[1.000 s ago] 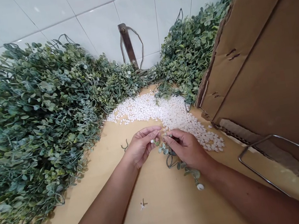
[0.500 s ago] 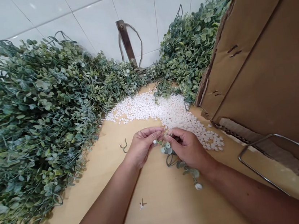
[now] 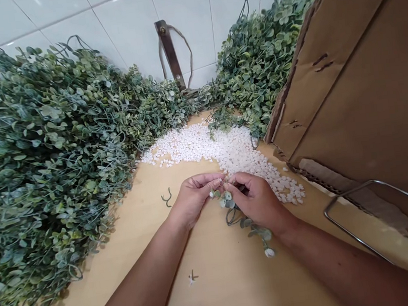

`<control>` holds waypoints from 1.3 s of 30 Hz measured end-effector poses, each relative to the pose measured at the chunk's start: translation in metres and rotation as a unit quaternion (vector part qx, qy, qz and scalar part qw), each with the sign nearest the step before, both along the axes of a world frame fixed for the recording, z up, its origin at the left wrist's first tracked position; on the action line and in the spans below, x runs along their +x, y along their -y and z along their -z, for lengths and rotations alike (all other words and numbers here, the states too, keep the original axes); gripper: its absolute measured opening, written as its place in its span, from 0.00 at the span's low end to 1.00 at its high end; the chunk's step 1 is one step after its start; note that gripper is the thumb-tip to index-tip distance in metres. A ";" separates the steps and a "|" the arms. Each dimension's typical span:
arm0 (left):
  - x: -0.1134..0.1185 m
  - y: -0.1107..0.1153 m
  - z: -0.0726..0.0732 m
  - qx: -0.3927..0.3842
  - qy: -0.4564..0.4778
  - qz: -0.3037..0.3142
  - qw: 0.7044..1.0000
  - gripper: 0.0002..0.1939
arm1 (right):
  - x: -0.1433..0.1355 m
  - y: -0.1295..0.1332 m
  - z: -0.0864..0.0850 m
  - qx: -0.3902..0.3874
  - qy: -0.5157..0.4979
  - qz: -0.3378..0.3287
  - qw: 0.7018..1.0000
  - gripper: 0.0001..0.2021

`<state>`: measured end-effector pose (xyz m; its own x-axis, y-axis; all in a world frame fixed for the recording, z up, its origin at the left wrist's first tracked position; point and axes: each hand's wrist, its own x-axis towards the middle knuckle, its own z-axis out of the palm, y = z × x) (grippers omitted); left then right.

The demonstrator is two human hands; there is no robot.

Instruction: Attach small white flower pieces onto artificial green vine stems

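My left hand (image 3: 196, 196) and my right hand (image 3: 256, 197) meet over the table, fingertips nearly touching. The right hand pinches a green leafy sprig (image 3: 227, 201), whose stem loops below the fingers and ends in a small white flower tip (image 3: 269, 252). At the sprig's upper end my left thumb and fingertips are pinched together on something small that I cannot make out. Just beyond the hands spreads a heap of small white pieces (image 3: 238, 148).
Piles of green foliage lie at the left (image 3: 49, 137) and back right (image 3: 256, 62). A cardboard box (image 3: 359, 84) rises at the right, beside a metal wire frame (image 3: 353, 189). A stem scrap (image 3: 167, 197) and a small white-and-green piece (image 3: 192, 277) lie on the table (image 3: 221, 290).
The whole view has shifted slightly. Both hands keep nearly the same pose on the sprig, with only small fingertip movement.
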<state>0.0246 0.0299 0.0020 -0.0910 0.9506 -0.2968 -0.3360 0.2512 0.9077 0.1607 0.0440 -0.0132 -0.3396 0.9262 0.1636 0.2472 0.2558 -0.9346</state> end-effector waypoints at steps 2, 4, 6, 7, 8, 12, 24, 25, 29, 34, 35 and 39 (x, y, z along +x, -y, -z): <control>0.000 0.000 0.000 -0.003 -0.004 0.002 1.000 0.14 | 0.000 0.000 0.000 0.000 0.003 -0.002 1.000 0.11; 0.000 0.000 0.001 -0.005 -0.007 0.002 1.000 0.14 | 0.000 0.000 0.000 0.006 0.007 -0.001 1.000 0.11; 0.000 0.000 0.001 -0.005 -0.008 0.002 1.000 0.14 | 0.000 -0.001 0.000 0.013 0.010 0.001 1.000 0.11; 0.000 0.000 0.001 -0.004 -0.008 0.003 1.000 0.14 | 0.000 -0.001 0.000 0.016 0.012 0.001 1.000 0.11; 0.000 0.000 0.001 -0.004 -0.008 0.004 1.000 0.13 | 0.000 -0.001 -0.001 0.017 0.013 0.002 1.000 0.11; 0.000 0.000 0.001 0.000 -0.009 0.012 1.000 0.13 | 0.000 0.000 0.000 0.011 0.015 0.004 1.000 0.11; 0.002 -0.001 0.000 0.005 -0.041 0.012 0.999 0.10 | 0.000 0.000 -0.001 0.042 0.035 0.014 0.998 0.11; 0.002 -0.001 0.001 0.006 -0.044 0.013 0.999 0.10 | 0.001 0.000 -0.001 0.049 0.035 0.015 0.998 0.11; 0.001 -0.001 0.001 0.012 -0.052 0.023 0.998 0.10 | 0.001 0.000 0.000 0.063 0.040 0.017 0.997 0.11; 0.001 -0.001 0.000 0.003 -0.053 0.044 0.998 0.12 | 0.002 0.000 0.002 0.061 0.047 0.004 0.997 0.10; 0.000 -0.002 0.000 0.000 -0.051 0.046 0.998 0.13 | 0.002 -0.001 0.002 0.057 0.047 0.005 0.997 0.10; -0.004 -0.004 0.002 -0.001 -0.026 0.064 0.998 0.17 | 0.000 -0.005 0.001 0.004 0.034 -0.013 0.999 0.11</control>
